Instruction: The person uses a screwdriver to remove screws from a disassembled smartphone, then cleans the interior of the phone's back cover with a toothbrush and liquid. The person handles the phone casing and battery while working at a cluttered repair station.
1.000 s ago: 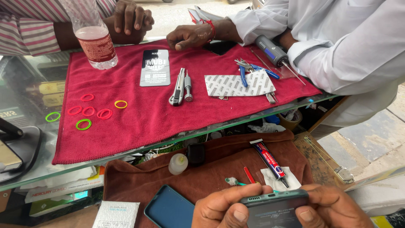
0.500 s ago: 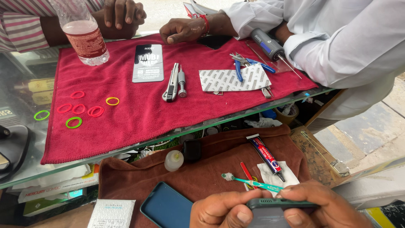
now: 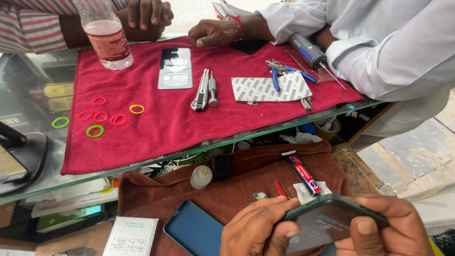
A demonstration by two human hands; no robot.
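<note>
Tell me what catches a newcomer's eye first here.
The big red cloth across the glass counter, strewn with small coloured rubber rings at its left. At the bottom edge, the left hand and right hand grip a dark green-edged smartphone above a brown cloth.

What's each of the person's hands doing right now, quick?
Left hand: closed around the left end of the dark phone.
Right hand: closed on the phone's right end, thumb on the screen.
</note>
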